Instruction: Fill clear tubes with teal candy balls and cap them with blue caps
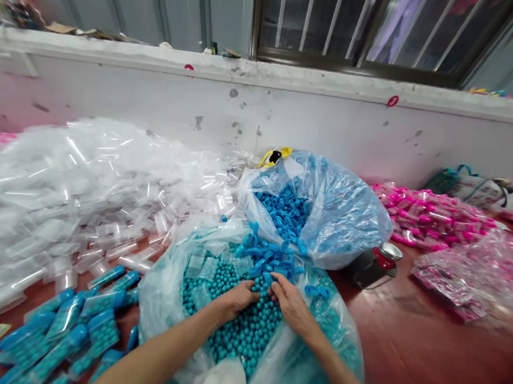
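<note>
"How do the hands sit?"

"Both over the teal beads (242, 339) in the open plastic bag (159, 294); the right hand (292, 307) seems to pinch a blue piece (269, 279) between thumb and fingertips, just beside the loose blue caps (273, 254); the left hand (238, 299) has its fingers curled in, but I can't tell what they hold."

"Any advice?"

"A light pinch, I'd say; low hands let a slip land among the beads."

L hand (240, 297) & R hand (289, 304) close tog., fingers bent, forearms angled inward.
</note>
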`<state>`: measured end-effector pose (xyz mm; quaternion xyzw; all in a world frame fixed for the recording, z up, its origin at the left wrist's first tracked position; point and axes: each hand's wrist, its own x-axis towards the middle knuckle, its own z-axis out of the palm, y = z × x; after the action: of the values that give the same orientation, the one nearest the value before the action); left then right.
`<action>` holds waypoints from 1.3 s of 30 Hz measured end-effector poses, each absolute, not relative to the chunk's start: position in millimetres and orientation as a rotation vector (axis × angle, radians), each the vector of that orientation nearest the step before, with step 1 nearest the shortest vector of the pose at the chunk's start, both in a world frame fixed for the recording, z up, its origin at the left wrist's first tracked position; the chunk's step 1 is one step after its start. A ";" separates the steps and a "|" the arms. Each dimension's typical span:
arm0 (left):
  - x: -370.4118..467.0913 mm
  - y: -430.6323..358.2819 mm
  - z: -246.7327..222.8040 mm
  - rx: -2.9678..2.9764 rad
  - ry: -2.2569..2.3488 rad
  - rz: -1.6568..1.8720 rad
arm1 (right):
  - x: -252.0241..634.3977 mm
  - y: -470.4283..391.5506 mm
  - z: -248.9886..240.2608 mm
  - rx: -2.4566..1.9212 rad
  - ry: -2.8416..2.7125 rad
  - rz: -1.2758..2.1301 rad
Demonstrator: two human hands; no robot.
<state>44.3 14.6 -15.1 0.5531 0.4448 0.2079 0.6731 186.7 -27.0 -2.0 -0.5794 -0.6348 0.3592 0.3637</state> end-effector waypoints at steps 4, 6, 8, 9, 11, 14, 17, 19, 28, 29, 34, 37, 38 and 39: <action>21.8 10.1 -10.6 1.037 0.876 0.572 | 190.7 -25.1 -2.1 -1.384 -1.533 1.211; 11.2 6.1 -6.9 0.976 0.847 0.618 | 189.3 -25.6 -0.9 -1.393 -1.590 1.190; 3.1 2.5 -4.0 0.934 0.828 0.662 | 186.0 -27.0 2.0 -1.465 -1.678 1.047; 0.1 0.9 -3.0 0.919 0.826 0.679 | 183.8 -27.7 3.8 -1.503 -1.725 0.954; -3.6 -2.0 -1.9 0.916 0.837 0.712 | 178.5 -28.7 7.3 -1.553 -1.789 0.791; -3.4 -6.3 -0.8 1.001 0.856 0.784 | 169.6 -29.7 9.3 -1.547 -1.829 0.673; -0.4 -12.0 2.0 1.038 0.851 0.783 | 162.1 -33.6 6.1 -1.464 -1.937 0.612; 0.4 -16.7 4.6 1.025 0.890 0.725 | 158.7 -38.0 3.2 -1.410 -2.000 0.598; -7.1 -31.9 2.0 1.031 0.954 0.657 | 157.9 -48.3 20.4 -1.406 -1.898 0.717; -8.9 -31.6 1.1 1.051 0.960 0.660 | 161.7 -48.9 23.3 -1.400 -1.954 0.730; -16.9 -27.3 1.9 1.174 0.994 0.581 | 180.0 -49.9 35.8 -1.429 -2.069 0.797; -16.3 -27.9 3.4 1.189 0.969 0.571 | 172.4 -50.5 37.6 -1.433 -1.918 0.752; -15.7 -29.0 3.4 1.175 0.949 0.581 | 167.4 -51.4 36.4 -1.417 -1.893 0.751; -15.3 -30.3 3.3 1.155 0.926 0.594 | 162.5 -52.7 34.6 -1.392 -1.886 0.759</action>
<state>-15.3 -30.3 3.3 0.5183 0.4156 0.2663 0.6984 162.5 -52.7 34.6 -0.5329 -0.7219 0.2905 0.3325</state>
